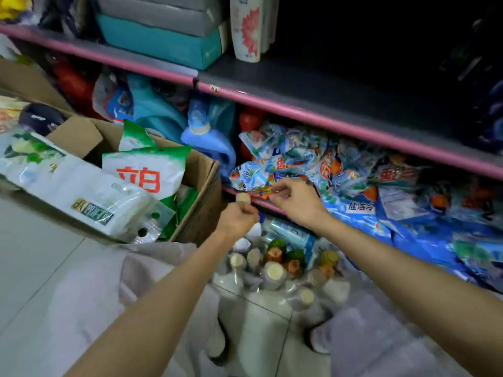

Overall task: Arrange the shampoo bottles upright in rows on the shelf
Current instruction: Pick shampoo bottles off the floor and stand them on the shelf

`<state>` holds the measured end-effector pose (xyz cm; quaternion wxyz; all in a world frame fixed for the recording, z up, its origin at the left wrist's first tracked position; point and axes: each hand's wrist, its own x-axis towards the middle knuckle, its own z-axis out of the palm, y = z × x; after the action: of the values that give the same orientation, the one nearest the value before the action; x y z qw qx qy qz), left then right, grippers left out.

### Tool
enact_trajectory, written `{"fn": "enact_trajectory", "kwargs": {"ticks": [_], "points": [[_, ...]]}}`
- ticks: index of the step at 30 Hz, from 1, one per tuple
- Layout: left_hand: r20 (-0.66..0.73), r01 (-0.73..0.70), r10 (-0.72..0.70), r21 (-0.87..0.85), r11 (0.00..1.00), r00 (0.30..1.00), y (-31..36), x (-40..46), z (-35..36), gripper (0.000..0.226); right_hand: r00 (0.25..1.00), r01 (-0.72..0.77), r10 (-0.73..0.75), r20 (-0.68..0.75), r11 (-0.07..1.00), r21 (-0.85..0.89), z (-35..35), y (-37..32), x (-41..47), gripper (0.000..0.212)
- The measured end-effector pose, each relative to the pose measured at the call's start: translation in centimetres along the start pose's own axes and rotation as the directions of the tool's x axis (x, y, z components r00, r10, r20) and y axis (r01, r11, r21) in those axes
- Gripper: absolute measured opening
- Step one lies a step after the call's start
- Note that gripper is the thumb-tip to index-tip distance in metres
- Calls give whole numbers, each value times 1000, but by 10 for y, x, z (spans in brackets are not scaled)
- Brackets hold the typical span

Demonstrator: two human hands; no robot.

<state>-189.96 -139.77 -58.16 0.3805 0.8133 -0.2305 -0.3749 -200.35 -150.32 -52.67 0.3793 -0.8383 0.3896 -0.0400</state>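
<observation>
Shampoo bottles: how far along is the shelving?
Done: one white bottle with a pink flower stands upright on the upper shelf. In hand: left hand grips a cream-capped bottle; right hand touches the detergent packets. Left: the cluster of bottles on the floor.

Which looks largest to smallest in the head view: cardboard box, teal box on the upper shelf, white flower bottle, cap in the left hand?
1. cardboard box
2. teal box
3. white flower bottle
4. cap, held by the left hand

The cardboard box is nearer, so true size is unsure.
</observation>
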Motion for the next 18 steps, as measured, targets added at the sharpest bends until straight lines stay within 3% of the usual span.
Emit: {"fn": "enact_trajectory", "kwargs": {"ticks": [3, 6, 9, 11, 14, 18], "points": [[88, 38, -41, 33, 999, 995, -41, -8, 27, 21, 991, -125, 127, 37, 991, -47, 16, 58, -15, 30], [151, 33, -38, 36, 999, 988, -67, -10, 53, 26, 953, -303, 303, -23, 940, -158, 19, 119, -28, 36], [218, 65, -82, 84, 994, 972, -80, -5, 79, 10, 863, -506, 488, -134, 838, -204, 18, 174, -44, 49], [236, 51, -83, 139, 989, 968, -82, 0, 96, 12, 800, -599, 577, -167, 783, -166, 19, 202, -51, 59], [264, 34, -66, 123, 992, 962, -74, 5, 122, 13, 745, -666, 653, -134, 741, -87, 25, 233, -52, 66], [330, -10, -32, 125, 992, 944, -71, 10, 152, 14, 772, -633, 623, -126, 772, -61, 36, 261, -40, 62]]}}
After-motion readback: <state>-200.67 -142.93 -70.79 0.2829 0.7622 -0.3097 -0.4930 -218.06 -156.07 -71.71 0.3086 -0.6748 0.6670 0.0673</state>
